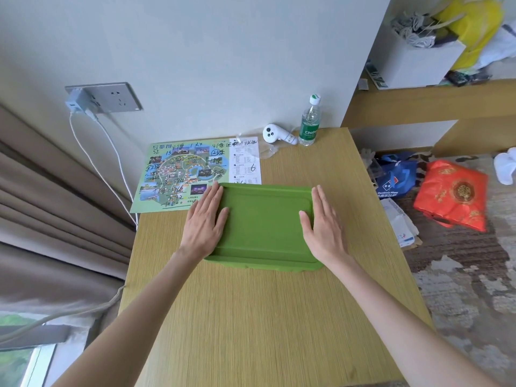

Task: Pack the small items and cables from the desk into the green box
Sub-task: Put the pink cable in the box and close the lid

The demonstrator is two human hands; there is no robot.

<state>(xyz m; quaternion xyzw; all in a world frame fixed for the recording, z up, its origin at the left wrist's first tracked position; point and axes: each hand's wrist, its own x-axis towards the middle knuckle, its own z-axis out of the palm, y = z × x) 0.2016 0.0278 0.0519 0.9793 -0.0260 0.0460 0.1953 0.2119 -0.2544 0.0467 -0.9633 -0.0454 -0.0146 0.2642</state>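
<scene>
A person's left hand (205, 222) and right hand (325, 224) lie flat on the closed green box (265, 219) in the middle of a wooden desk (265, 317). The fingers are straight and pointed away from the body, and neither hand is curled round anything. The box sits directly in front of the person with its long axis running left to right, so one hand covers each short end and the thumbs reach inward across the top. Neither hand is nearer than the other. The grip is even, and from this stance the top could as easily be pressed down as lifted off. What the box holds cannot be seen. A white handheld controller (276, 134) lies beyond the box, close to the wall, beside a water bottle (309, 124), and on the right hand's side. A charger (75, 103) sits in the wall socket (111, 97) on the far left, its white cables (106, 169) trailing down off the desk edge, well apart from the box and closer to the left hand. A printed map (181, 174) lies partly under the box's far left corner. With those items outside, the packing appears unfinished, and any reach for them would go forward over the box.
</scene>
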